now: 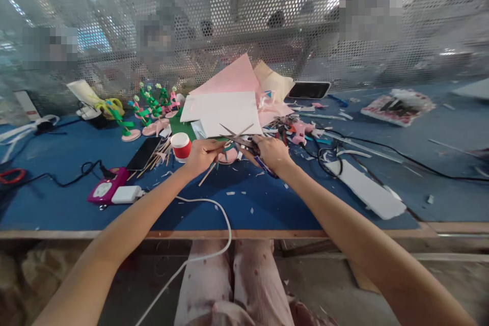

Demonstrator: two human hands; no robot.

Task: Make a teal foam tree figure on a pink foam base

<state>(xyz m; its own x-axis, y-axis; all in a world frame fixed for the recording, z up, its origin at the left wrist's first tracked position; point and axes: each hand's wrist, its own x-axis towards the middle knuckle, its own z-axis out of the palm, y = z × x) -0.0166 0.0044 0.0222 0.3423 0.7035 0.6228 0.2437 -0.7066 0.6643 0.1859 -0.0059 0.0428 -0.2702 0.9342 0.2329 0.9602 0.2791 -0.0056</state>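
My right hand [273, 153] is closed round the handles of a pair of scissors [244, 141], whose blades are spread and point left. My left hand [204, 155] is closed in a pinch on a thin wooden stick [246, 129], with a bit of green by the fingertips. The stick's far end passes close to the scissor blades; whether they touch it I cannot tell. Just left of my left hand stands a red and white round container [180, 146]. A pink round base [228, 156] lies beneath the hands, partly hidden. White paper sheets [229, 112] lie behind them.
Small green craft plants [153, 107] on pink bases stand at the back left. A pink glue gun [301, 131] lies among scraps on the right. A purple power socket [109, 186] and a white cable [217, 204] are at the front left. A perforated metal screen [237, 20] rises behind.
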